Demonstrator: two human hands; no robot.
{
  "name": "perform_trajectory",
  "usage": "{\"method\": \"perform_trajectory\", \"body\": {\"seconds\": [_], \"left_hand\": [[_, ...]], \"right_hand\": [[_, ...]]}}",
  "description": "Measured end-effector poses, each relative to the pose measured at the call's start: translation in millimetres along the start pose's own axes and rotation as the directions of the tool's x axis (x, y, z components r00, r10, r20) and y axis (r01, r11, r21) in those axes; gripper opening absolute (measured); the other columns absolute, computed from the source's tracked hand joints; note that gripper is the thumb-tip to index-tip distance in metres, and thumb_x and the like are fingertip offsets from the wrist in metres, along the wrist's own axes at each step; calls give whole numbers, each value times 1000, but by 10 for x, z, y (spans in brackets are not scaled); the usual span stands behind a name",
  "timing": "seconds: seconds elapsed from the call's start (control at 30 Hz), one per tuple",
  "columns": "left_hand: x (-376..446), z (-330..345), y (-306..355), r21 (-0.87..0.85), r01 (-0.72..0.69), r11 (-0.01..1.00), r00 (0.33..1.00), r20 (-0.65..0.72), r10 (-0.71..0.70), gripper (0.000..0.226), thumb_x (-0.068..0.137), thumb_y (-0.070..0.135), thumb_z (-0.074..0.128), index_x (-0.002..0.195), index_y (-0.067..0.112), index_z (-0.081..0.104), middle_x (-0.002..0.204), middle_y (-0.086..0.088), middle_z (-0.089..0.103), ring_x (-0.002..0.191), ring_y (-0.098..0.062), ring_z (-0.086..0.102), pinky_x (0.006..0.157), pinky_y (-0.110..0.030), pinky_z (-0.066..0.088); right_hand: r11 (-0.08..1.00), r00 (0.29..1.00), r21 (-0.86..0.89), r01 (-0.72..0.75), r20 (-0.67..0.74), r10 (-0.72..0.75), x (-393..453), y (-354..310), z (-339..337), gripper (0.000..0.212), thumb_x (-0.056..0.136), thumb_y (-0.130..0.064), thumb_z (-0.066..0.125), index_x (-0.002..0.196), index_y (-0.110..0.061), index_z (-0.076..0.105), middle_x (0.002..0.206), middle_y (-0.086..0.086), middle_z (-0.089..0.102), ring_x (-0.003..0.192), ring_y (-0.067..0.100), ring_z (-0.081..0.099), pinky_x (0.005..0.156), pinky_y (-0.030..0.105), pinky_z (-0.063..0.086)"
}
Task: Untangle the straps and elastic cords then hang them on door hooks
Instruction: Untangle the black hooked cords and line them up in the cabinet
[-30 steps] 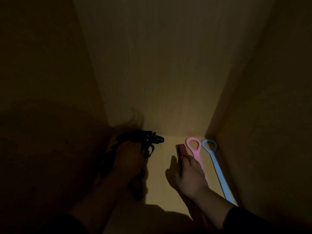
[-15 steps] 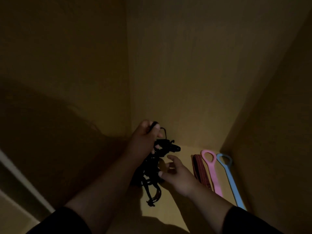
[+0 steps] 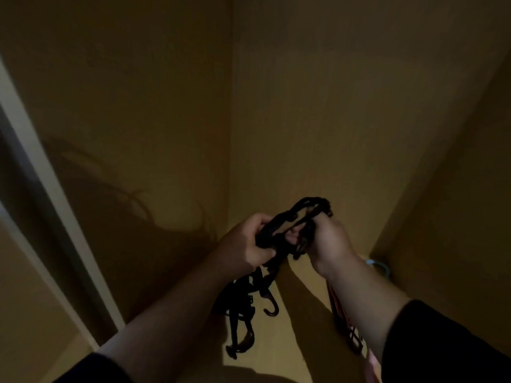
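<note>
Gripping a black cord tangle [image 3: 279,244], left hand [image 3: 246,244] and right hand [image 3: 326,239] hold it above the shelf [image 3: 298,341]. Hooked ends dangle; the dim light hides what may be a reddish strap [image 3: 343,319] beneath.

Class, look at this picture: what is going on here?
A person holds a black tangle of cords up in both hands, left hand and right hand gripping it, inside a dim cupboard. Hooked ends dangle below. A red strap lies on the floor by the right forearm. Nothing is hung yet.
</note>
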State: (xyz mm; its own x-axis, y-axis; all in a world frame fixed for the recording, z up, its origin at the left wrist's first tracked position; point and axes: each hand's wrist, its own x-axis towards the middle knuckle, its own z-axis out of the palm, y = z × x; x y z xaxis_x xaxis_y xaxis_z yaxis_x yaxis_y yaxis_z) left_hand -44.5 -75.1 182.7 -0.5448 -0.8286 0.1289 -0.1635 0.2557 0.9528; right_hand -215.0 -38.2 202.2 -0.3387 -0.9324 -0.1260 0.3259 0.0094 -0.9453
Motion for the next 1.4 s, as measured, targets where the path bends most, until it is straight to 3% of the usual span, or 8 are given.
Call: {"method": "perform_trajectory", "body": {"seconds": [0.17,0.33,0.53,0.77,0.93,1.07,1.3,1.4], "left_hand": [[-5,290,-715,221,185,958,981,10,-192,61,81,2,71,134,17,45,120,3,53,106,-8,52,91,-14,45],[-228,448,-1401,479,245,843,925,147,-351,85,74,39,76,145,31,31,140,9,43,129,-12,44,107,-31,41],[-214,422,-1560,642,195,742,968,-2,-253,50,85,53,59,130,31,55,136,7,49,120,-15,50,102,-28,41],[-58,452,-1367,611,177,772,984,-106,-142,35,94,31,48,129,34,56,127,5,52,113,-15,52,102,-26,41],[35,533,-1314,290,291,912,957,-100,-273,39,99,27,43,137,31,49,134,4,56,119,-16,55,103,-35,46],[113,536,-1397,324,257,910,966,-84,-243,34,89,46,45,121,41,54,117,7,66,107,-15,62,93,-40,52],[60,361,-1766,909,175,378,982,-132,-136,34,94,41,48,119,19,56,119,-5,60,108,-25,56,91,-38,46],[-67,284,-2058,970,133,202,987,-110,-120,49,58,45,85,90,10,72,88,-13,69,79,-31,64,72,-42,55]], "right_hand": [[890,997,450,-76,44,63,-76,-380,64,25,103,-32,43,92,-13,56,72,5,56,64,20,60,82,37,57],[800,985,586,-132,168,40,-139,-503,50,19,86,-35,54,76,-20,46,55,-4,35,46,12,31,79,35,47],[691,975,715,-107,213,-69,-302,-675,-41,54,99,-49,35,63,-14,55,54,-5,33,46,10,27,78,32,42],[899,999,438,-17,50,-6,-127,-259,-526,53,96,-55,46,72,-12,65,53,-1,38,42,14,33,110,45,39],[950,947,22,-312,-73,312,-240,209,-700,31,88,-44,63,94,-13,63,75,5,57,52,15,51,44,23,42],[681,813,-601,-418,86,576,-385,587,-628,47,88,-61,57,125,-31,58,111,-1,67,103,20,64,84,37,52],[723,856,-571,-389,65,513,-438,716,-635,59,81,-67,61,126,-29,60,115,3,71,113,23,61,93,39,47],[825,918,-434,-362,-13,396,-405,565,-673,46,86,-51,66,125,-26,61,112,4,71,103,24,64,78,34,54]]}}
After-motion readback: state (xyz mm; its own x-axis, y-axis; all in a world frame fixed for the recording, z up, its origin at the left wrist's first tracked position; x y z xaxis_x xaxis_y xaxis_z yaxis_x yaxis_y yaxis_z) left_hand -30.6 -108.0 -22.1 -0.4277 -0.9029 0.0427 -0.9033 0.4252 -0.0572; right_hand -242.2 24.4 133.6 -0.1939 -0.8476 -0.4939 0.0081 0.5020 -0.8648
